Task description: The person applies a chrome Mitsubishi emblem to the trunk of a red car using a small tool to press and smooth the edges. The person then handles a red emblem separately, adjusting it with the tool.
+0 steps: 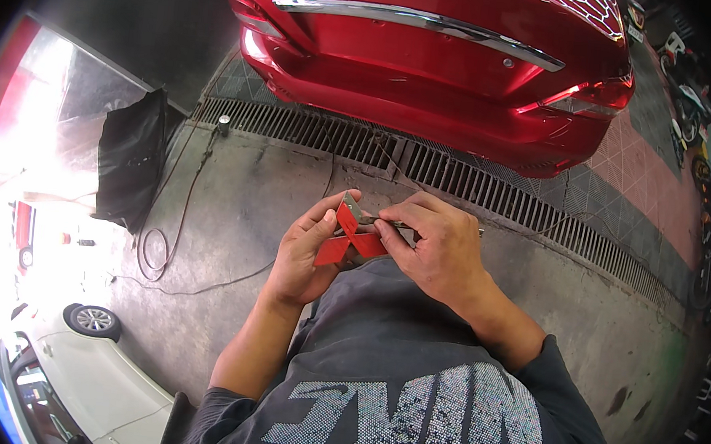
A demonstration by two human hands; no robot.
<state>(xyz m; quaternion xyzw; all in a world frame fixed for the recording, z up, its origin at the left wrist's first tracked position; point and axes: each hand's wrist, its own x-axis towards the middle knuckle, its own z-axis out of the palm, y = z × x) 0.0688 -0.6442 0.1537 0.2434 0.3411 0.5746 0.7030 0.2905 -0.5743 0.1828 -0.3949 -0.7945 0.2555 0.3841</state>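
A red three-diamond car emblem (332,251) is gripped in my left hand (297,259), the thumb on its front and the fingers behind. Its upper diamond has a greyish patch near the tip. My right hand (446,251) is closed around a thin metal tool (368,221), whose narrow end meets the emblem by the upper diamond. The tool's other end sticks out past the right side of that hand; its middle is hidden, so its exact kind cannot be made out. Both hands are close together in front of my dark T-shirt (415,312).
Ahead stands the rear of a glossy red car (401,82) with a chrome strip. A metal drain grate (494,188) crosses the concrete floor. A coiled hose (150,255) lies left, near a black cover (131,156). A pale car (105,378) is at lower left; motorcycles (690,120) line the right.
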